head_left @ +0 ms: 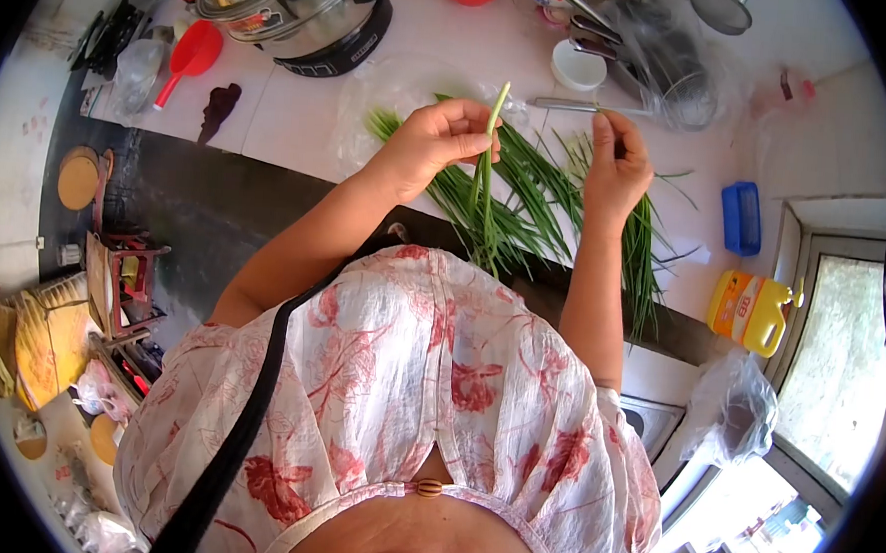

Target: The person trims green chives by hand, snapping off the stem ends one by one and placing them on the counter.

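My left hand is closed around a small bunch of green chives. Their pale stem ends point up past my thumb, and the leaves hang down towards the counter's near edge. To the right, the thumb and fingers of my right hand are pinched together at the tips. Whether a small scrap sits in that pinch is too fine to tell. Beneath and between both hands, more long green chives lie spread over the counter, partly on a clear plastic bag. Some leaves droop over the front edge.
Behind my hands lie a long metal utensil and a white bowl. A steel pot and a red ladle stand at back left. On the right are a blue basket and a yellow jug.
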Motion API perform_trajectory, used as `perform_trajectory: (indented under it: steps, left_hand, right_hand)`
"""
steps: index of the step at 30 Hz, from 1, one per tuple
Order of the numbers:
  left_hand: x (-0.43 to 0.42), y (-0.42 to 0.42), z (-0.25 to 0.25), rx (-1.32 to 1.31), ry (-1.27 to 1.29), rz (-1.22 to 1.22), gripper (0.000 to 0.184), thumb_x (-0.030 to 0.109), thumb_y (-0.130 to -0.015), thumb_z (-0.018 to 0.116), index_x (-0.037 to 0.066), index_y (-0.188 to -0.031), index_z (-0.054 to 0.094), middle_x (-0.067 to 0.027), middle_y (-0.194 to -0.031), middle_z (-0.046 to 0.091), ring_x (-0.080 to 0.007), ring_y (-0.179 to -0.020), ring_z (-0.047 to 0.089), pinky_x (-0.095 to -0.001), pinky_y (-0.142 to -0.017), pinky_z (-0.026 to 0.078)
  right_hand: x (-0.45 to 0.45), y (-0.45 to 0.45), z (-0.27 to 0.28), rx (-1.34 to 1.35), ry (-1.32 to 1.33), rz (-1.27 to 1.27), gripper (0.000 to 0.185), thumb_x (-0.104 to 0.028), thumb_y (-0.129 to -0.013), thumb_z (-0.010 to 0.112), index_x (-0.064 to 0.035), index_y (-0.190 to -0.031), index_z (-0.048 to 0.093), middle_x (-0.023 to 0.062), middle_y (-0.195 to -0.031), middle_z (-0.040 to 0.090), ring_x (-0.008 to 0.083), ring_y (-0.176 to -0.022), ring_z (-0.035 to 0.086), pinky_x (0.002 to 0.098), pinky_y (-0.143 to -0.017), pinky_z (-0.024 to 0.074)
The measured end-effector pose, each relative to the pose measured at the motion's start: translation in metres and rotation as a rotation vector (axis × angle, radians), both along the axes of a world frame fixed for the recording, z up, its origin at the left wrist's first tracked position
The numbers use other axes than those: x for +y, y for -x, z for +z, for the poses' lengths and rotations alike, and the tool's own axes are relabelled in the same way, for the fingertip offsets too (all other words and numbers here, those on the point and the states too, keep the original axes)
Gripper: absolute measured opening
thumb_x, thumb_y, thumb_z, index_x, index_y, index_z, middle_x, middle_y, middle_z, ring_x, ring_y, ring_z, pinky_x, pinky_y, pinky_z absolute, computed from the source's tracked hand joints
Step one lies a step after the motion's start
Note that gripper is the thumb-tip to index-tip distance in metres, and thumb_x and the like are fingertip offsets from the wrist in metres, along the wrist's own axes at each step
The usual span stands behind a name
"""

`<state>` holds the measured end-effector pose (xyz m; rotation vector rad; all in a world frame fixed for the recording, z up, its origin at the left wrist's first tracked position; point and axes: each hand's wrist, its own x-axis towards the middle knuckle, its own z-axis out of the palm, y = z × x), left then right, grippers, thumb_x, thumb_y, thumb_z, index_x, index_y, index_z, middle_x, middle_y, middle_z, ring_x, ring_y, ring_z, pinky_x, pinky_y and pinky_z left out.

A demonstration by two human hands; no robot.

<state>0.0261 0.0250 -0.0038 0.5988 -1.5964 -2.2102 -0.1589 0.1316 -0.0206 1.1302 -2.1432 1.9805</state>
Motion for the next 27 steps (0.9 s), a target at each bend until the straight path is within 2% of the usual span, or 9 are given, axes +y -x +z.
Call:
perform_trajectory:
  steps: [3, 6, 7, 9, 11, 12, 18, 20, 27]
  left_hand:
    - [-0.001, -0.001, -0.002, 0.085, -0.182, -0.004, 0.019, 0.01, -0.086, 0.057, 0.006, -0.104, 0.055, -0.0025, -0.091, 0.058, -0.0143, -0.086, 0.056, -0.0262, -0.078, 0.043]
    - [-0.001, 0.0, -0.003, 0.137, -0.275, -0.035, 0.02, 0.012, -0.085, 0.058, 0.008, -0.105, 0.054, -0.0021, -0.092, 0.057, -0.0148, -0.086, 0.055, -0.0269, -0.078, 0.044]
    - [0.0, 0.0, -0.003, 0.15, -0.318, -0.03, 0.021, 0.012, -0.086, 0.057, 0.008, -0.106, 0.053, -0.0024, -0.092, 0.057, -0.0148, -0.086, 0.055, -0.0271, -0.078, 0.044]
    - [-0.001, 0.002, -0.004, 0.164, -0.359, -0.027, 0.022, 0.012, -0.086, 0.057, 0.008, -0.107, 0.053, -0.0026, -0.092, 0.057, -0.0149, -0.087, 0.055, -0.0274, -0.079, 0.044]
    - [-0.001, 0.004, -0.01, 0.184, -0.422, -0.058, 0.023, 0.013, -0.086, 0.057, 0.009, -0.108, 0.051, -0.0031, -0.094, 0.057, -0.0149, -0.087, 0.055, -0.0283, -0.079, 0.044]
    - [0.0, 0.006, -0.011, 0.18, -0.423, -0.065, 0.023, 0.013, -0.086, 0.057, 0.009, -0.108, 0.051, -0.0031, -0.094, 0.057, -0.0149, -0.087, 0.055, -0.0283, -0.079, 0.044]
    - [0.013, 0.014, 0.0, 0.134, -0.354, 0.01, 0.021, 0.007, -0.084, 0.059, 0.004, -0.103, 0.052, -0.0056, -0.093, 0.058, -0.0168, -0.089, 0.058, -0.0285, -0.08, 0.047]
    - [0.015, 0.015, -0.005, 0.065, 0.045, 0.095, 0.017, 0.004, -0.084, 0.059, 0.003, -0.099, 0.052, -0.0066, -0.096, 0.059, -0.0164, -0.088, 0.059, -0.0275, -0.074, 0.049]
    - [0.015, 0.014, 0.001, -0.014, 0.111, 0.128, 0.012, 0.004, -0.083, 0.061, 0.0, -0.091, 0.054, -0.008, -0.084, 0.062, -0.0175, -0.074, 0.063, -0.0261, -0.065, 0.051]
  right_hand:
    - [0.008, 0.029, -0.025, 0.043, -0.085, -0.06, 0.011, -0.009, -0.078, 0.065, -0.0045, -0.088, 0.064, 0.0057, -0.074, 0.059, 0.0175, -0.066, 0.055, 0.0279, -0.061, 0.0434]
    - [0.013, 0.045, -0.055, 0.719, -0.509, -0.136, 0.02, -0.013, -0.076, 0.065, -0.0046, -0.094, 0.063, 0.0116, -0.09, 0.061, 0.031, -0.082, 0.058, 0.0392, -0.072, 0.0454]
    - [0.011, 0.04, -0.052, 0.72, -0.507, -0.139, 0.02, -0.013, -0.076, 0.065, -0.0046, -0.094, 0.063, 0.0116, -0.09, 0.061, 0.031, -0.082, 0.058, 0.0392, -0.072, 0.0454]
    - [0.003, 0.022, -0.041, 0.46, -0.26, 0.001, 0.022, -0.014, -0.077, 0.065, -0.0019, -0.095, 0.063, 0.0141, -0.091, 0.061, 0.0308, -0.083, 0.058, 0.0368, -0.073, 0.0459]
    - [-0.002, -0.012, -0.009, -0.1, -0.059, 0.329, 0.022, -0.014, -0.079, 0.064, 0.0019, -0.095, 0.061, 0.0119, -0.089, 0.06, 0.0203, -0.08, 0.058, 0.0296, -0.071, 0.045]
    - [-0.008, -0.023, -0.001, -0.161, 0.003, 0.423, 0.021, -0.013, -0.081, 0.063, 0.0023, -0.095, 0.061, 0.0094, -0.086, 0.059, 0.0171, -0.077, 0.056, 0.0279, -0.07, 0.0448]
    - [-0.015, -0.046, 0.031, -0.367, -0.114, 0.523, 0.01, -0.005, -0.075, 0.068, 0.0016, -0.077, 0.061, 0.0049, -0.069, 0.056, 0.0094, -0.058, 0.052, 0.0229, -0.049, 0.0425]
    - [-0.014, -0.048, 0.031, -0.33, -0.118, 0.493, 0.01, -0.005, -0.075, 0.068, 0.0019, -0.077, 0.061, 0.0047, -0.066, 0.055, 0.0097, -0.056, 0.052, 0.0234, -0.049, 0.0423]
    - [-0.016, -0.044, 0.022, -0.145, -0.132, 0.465, 0.01, -0.006, -0.078, 0.064, 0.003, -0.079, 0.062, 0.006, -0.065, 0.056, 0.0111, -0.056, 0.053, 0.0251, -0.052, 0.0422]
